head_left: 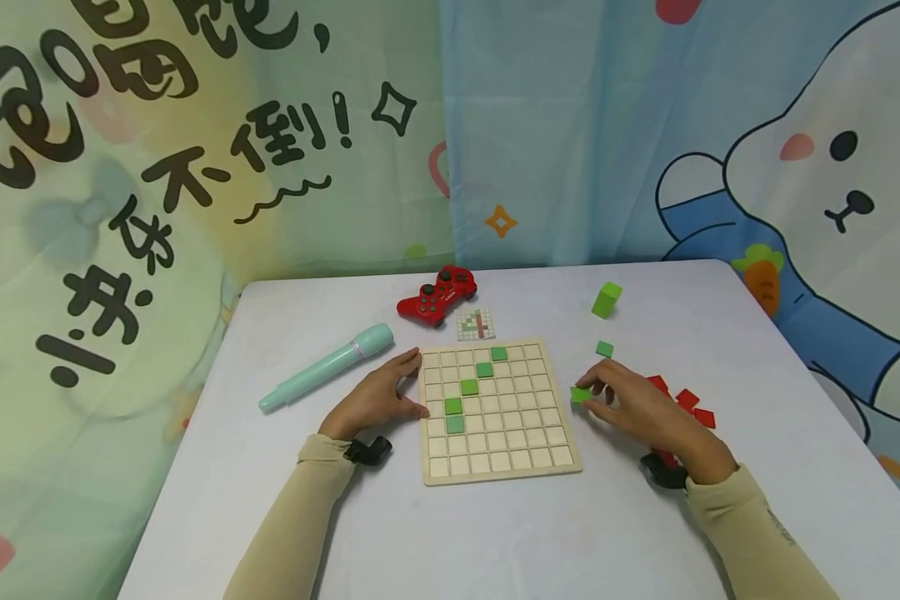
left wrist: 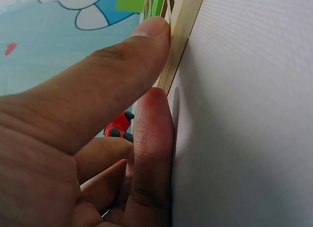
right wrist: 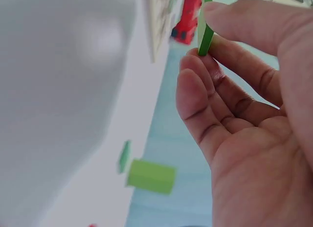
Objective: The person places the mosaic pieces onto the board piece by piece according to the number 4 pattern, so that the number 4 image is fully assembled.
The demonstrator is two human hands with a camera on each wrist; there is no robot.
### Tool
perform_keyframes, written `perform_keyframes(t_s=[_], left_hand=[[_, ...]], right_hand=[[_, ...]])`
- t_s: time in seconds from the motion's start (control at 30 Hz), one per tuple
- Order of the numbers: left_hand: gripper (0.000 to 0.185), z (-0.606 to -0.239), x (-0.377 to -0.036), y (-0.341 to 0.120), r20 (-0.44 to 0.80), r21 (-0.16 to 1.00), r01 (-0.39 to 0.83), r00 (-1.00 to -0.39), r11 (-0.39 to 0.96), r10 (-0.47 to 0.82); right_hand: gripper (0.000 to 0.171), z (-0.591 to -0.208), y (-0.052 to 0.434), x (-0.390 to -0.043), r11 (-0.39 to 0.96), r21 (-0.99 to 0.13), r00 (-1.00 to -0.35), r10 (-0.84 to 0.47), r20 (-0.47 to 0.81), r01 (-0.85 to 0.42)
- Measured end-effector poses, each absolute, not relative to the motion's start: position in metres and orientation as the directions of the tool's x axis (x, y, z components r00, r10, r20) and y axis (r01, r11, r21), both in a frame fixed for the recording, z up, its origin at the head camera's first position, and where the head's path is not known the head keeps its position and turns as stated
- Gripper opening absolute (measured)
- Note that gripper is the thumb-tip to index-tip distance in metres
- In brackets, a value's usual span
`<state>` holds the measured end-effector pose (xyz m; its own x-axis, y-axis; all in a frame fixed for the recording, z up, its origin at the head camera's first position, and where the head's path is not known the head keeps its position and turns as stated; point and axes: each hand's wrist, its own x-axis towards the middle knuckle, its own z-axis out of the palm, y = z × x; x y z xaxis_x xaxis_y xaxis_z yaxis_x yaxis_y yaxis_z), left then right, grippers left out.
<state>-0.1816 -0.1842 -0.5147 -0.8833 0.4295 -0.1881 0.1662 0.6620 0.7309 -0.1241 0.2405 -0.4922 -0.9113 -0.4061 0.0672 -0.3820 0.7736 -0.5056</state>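
A square wooden grid board (head_left: 498, 477) lies on the white table with several green square tiles (head_left: 469, 387) in a stepped diagonal of its cells. My left hand (head_left: 377, 395) rests at the board's left edge, thumb and fingertips spread along it; the left wrist view shows the thumb against the wooden rim. To the right of the board, my right hand (head_left: 637, 402) pinches a green tile (right wrist: 205, 31) between thumb and fingertips, just above the table. Another green tile (head_left: 604, 349) lies beyond that hand. Several red tiles (head_left: 687, 398) lie beside it, some partly hidden by it.
A green block, seemingly stacked tiles (head_left: 607, 300), stands at the back right. Behind the board are a small pattern card (head_left: 476, 324) and a red game controller (head_left: 437, 297). A mint-green wand-shaped cylinder (head_left: 326, 368) lies to the left. Printed curtains hang behind the table.
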Motion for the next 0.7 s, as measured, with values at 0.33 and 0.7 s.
perform_keyframes(t_s=[0.33,0.7], left_hand=[[0.104,-0.513,-0.181,-0.184,-0.179,0.725,0.182,-0.881,0.664,0.438],[0.104,-0.515,-0.183,-0.186,-0.18,0.727,0.181,-0.88,0.662,0.439]], right_hand=[[0.026,-0.468,0.188,-0.124,0.72,-0.48,-0.836,-0.545,0.056,-0.502],[0.015,-0.48,0.121,-0.137,0.597,-0.412,-0.669,-0.742,0.043,-0.688]])
